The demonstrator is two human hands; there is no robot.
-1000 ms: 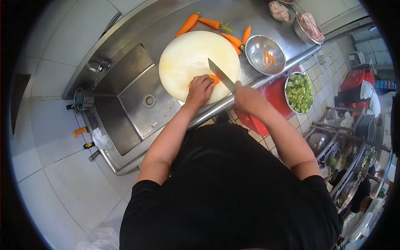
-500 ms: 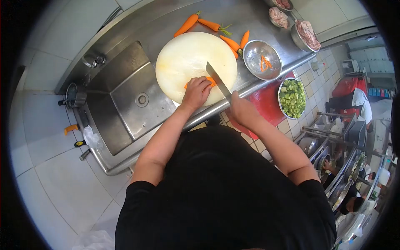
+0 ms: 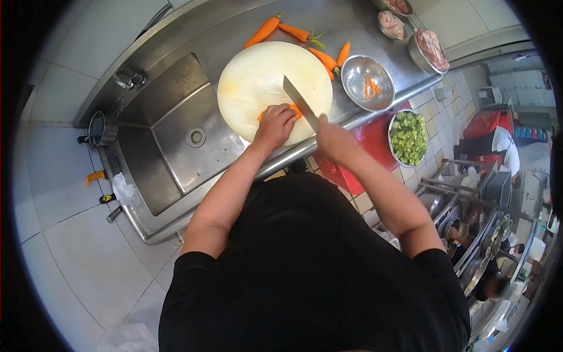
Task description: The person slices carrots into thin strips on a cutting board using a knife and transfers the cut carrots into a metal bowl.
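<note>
Carrot [image 3: 297,111] sits under the left hand [image 3: 275,124], gripped by its curled fingers, toward the near edge of the round cutting board [image 3: 252,76]; the right hand [image 3: 335,139] clasps the knife [image 3: 299,100], blade just beside the carrot. I'd judge slicing is in hand; another cut calls for tucked fingertips. Off the board's right edge stands a strainer bowl [image 3: 352,90] with orange strips [image 3: 372,88]; more carrots [image 3: 264,31] lie past the far edge

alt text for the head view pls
A person's left hand holds a carrot on a round white board; the right hand grips a knife with its blade close by. Other carrots lie beyond the board, near a metal bowl holding carrot strips.
</note>
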